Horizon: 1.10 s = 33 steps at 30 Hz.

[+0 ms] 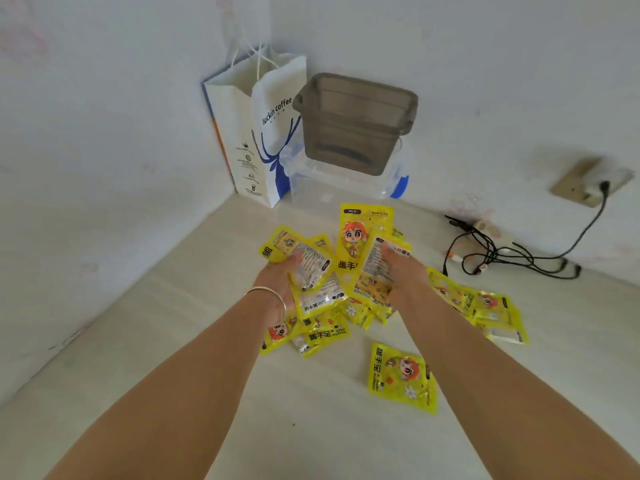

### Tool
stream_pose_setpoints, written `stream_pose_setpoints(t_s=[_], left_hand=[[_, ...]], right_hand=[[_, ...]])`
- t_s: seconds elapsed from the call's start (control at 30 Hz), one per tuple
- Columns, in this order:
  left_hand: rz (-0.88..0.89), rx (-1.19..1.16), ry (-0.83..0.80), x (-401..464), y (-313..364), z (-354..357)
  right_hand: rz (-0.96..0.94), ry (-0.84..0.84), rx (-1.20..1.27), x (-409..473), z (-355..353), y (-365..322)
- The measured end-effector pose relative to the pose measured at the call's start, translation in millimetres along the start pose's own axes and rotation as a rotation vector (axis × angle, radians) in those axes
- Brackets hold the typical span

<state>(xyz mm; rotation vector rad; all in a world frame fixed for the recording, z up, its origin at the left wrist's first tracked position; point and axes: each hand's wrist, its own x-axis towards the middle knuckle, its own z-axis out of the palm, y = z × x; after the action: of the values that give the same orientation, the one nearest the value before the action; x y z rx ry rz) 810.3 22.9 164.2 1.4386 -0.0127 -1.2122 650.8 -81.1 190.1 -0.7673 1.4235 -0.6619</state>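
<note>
scooping, head view: left hand (pixel 278 278) and right hand (pixel 403 271) each grasp a fan of yellow packets (pixel 313 268) above the pile (pixel 322 332) just beneath them. slick wrappers, loosely pinched, could slide out short of the grey bin (pixel 356 123) ahead.

Bin (pixel 356 123) on box (pixel 343 188), right of bag (pixel 256 133).

Worn on the head, facing forward and steeply down along both forearms, close over the left hand (pixel 281 277) and right hand (pixel 405 271), toward the wall corner.
</note>
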Motion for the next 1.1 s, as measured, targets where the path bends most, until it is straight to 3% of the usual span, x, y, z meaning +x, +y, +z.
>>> stream_pose_setpoints(t_s=[0.3,0.5,0.77,1.1], left_hand=[[0.051,0.314,-0.178,-52,-64,105],[0.009,0.581,-0.452,-115,-128,186],[-0.044,0.764,-0.738,-216,-241,264],[-0.194,0.855,-0.945,-338,-377,324]], right_hand=[[0.035,0.290,0.278,-47,-150,30],[0.020,0.436,0.483,-88,-267,57],[-0.020,0.474,0.801,-166,-408,128],[-0.020,0.469,0.930,-244,-552,213]])
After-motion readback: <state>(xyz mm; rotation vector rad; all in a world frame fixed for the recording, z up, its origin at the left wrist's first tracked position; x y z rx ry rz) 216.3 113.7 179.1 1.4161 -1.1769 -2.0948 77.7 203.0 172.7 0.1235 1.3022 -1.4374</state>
